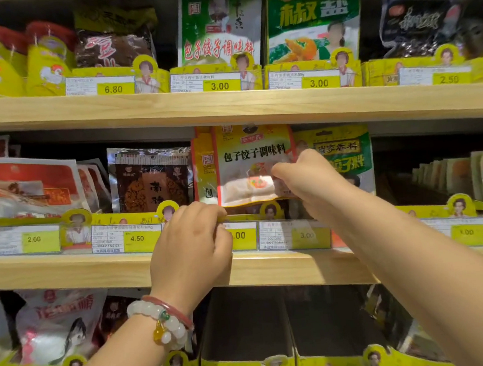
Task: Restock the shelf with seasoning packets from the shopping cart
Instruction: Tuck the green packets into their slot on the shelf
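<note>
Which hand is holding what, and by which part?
Right hand pinches the yellow packet at its lower right edge. Left hand grips the top edge of the yellow tray front.

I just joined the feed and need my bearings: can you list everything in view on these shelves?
yellow seasoning packet: one in front, more behind, middle shelf, centre slot, in the right hand's grip
green-yellow packet: one seen, right of it
brown packet: one seen, middle shelf, left of centre
red-white packets: several, middle shelf, far left
green-white packet: one seen, top shelf, centre
green packet: one seen, top shelf, right of centre
yellow chicken packets: two, top shelf, left
price tags: many, yellow, along shelf fronts
empty trays: two, dark, bottom shelf
left hand: on the tray front below
right hand: pinching the yellow packet
</note>
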